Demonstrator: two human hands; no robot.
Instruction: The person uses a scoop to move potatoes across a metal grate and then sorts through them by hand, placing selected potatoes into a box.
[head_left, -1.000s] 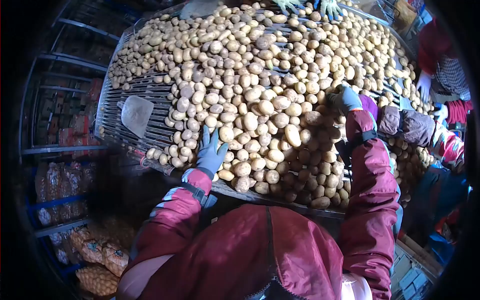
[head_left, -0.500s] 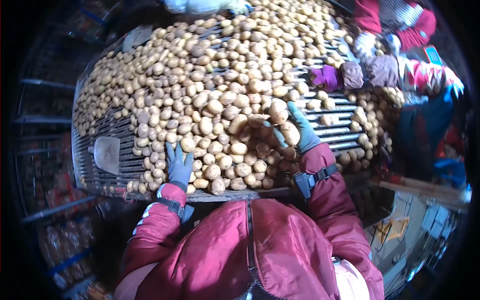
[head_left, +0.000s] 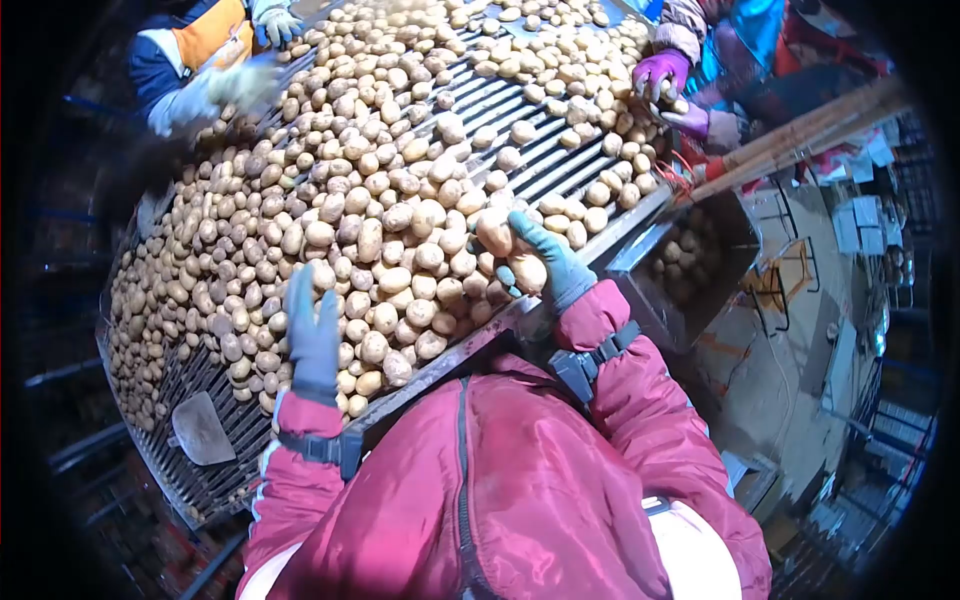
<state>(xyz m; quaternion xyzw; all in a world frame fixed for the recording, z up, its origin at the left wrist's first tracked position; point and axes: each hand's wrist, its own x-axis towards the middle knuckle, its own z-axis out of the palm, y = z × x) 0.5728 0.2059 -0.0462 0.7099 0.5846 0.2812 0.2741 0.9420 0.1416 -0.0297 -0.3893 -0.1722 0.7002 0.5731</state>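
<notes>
I am spreading my blue-gloved left hand (head_left: 314,335) open over the slatted metal roller table (head_left: 560,160) heaped with uncountable tan potatoes. My teal-gloved right hand (head_left: 553,262) is gripping two tan potatoes (head_left: 512,252) at that table's near edge.

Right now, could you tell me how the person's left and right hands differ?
The left hand is open and flat above the potatoes, holding nothing; the right hand is curled around potatoes at the pile's near edge. The left sits nearer the belt's bare end. Both wear blue-grey gloves.

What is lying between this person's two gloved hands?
In the head view, potatoes on the slatted sorting table fill the stretch between the left hand and the right hand, which grips potatoes of its own.
</notes>
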